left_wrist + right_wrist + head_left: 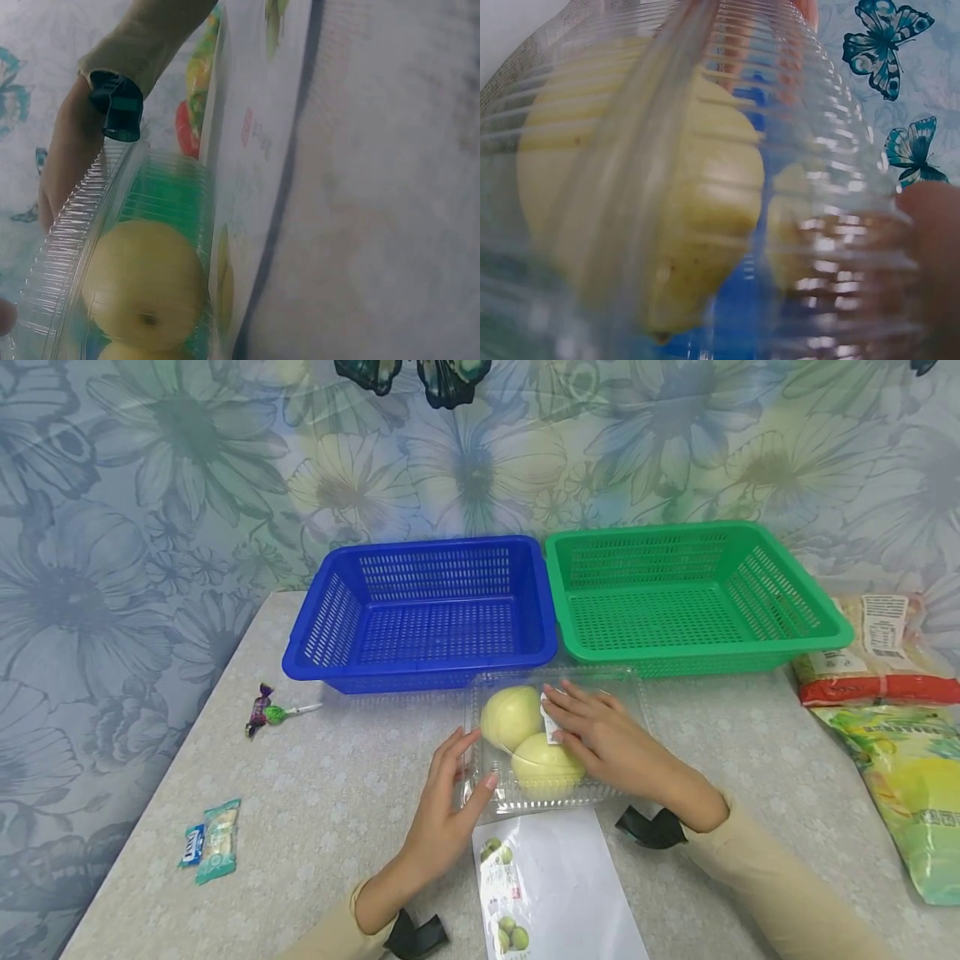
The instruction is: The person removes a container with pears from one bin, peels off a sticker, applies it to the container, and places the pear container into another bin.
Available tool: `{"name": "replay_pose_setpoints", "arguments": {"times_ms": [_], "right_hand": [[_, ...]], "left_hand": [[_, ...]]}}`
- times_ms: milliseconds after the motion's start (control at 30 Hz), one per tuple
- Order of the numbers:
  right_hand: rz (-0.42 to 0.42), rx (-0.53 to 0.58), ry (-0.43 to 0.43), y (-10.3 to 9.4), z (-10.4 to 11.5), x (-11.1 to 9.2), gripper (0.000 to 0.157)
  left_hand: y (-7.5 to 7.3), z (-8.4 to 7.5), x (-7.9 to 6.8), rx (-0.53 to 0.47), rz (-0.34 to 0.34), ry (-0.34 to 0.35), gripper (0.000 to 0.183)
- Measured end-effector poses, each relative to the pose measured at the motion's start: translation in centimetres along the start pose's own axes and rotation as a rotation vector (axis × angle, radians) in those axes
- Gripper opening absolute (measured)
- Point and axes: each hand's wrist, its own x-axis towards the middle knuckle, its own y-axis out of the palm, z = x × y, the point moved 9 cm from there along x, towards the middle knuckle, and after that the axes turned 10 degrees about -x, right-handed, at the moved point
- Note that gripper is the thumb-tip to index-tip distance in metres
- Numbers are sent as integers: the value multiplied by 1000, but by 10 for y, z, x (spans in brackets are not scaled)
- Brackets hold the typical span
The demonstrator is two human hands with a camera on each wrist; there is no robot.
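Note:
A clear plastic clamshell box (517,804) lies on the table with two pale yellow round fruits (547,768) inside. A dimple shows on one fruit (142,277) in the left wrist view. My right hand (611,739) rests on the lid, fingers straight and partly over a small white label (551,727). At the box's left side is my left hand (442,802), fingers spread, with the thumb by the front left corner. Through the ribbed plastic, the right wrist view shows a fruit (712,202) close up.
A blue basket (420,675) and a green basket (705,656) stand behind the box. A printed white sheet (562,877) lies in front. Wrapped lollipop (275,715) and small snack packets (219,842) are on the left; bagged food (900,777) is on the right.

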Motion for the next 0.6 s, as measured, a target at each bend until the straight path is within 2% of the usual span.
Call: {"name": "replay_pose_setpoints", "arguments": {"times_ms": [300,400,600], "right_hand": [[-10,-18,-32,2,1,0,45],[-16,8,-22,1,0,1,46],[-103,83,7,-6,-4,-2,42]], "left_hand": [[0,3,-1,13,3,-11,52],[0,3,-1,11,3,-12,52],[1,3,0,11,6,2,52]]}}
